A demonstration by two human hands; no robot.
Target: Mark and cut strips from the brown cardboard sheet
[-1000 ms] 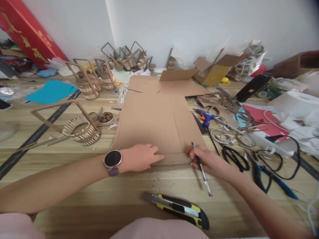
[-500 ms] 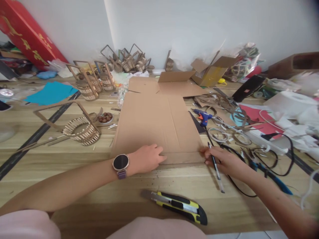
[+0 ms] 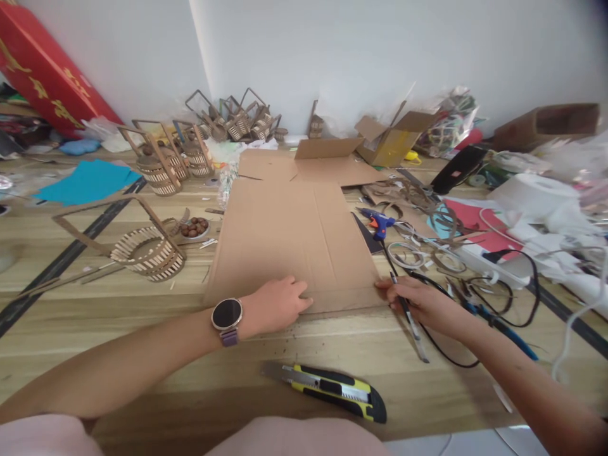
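A large flat piece of brown cardboard (image 3: 285, 234) lies on the wooden table. My left hand (image 3: 274, 305), below a watch on the wrist, rests on its near edge with the fingers apart and holds nothing. At the near right corner of the cardboard is my right hand (image 3: 411, 301), its fingers closed round a pen (image 3: 412, 326) that slants down toward me. A yellow and black utility knife (image 3: 332, 389) with its blade out lies on the table in front of my body.
Left of the cardboard stand a slatted basket (image 3: 149, 253) and a bowl of brown nuts (image 3: 194, 228). On the right are a blue glue gun (image 3: 379, 221), cables, pliers (image 3: 508, 332) and brown strips. Small baskets and an open box (image 3: 396, 136) stand at the back.
The whole view has shifted slightly, so most things appear a little further left. Both hands keep their places at the cardboard's near edge, and the pen is still in my right hand.
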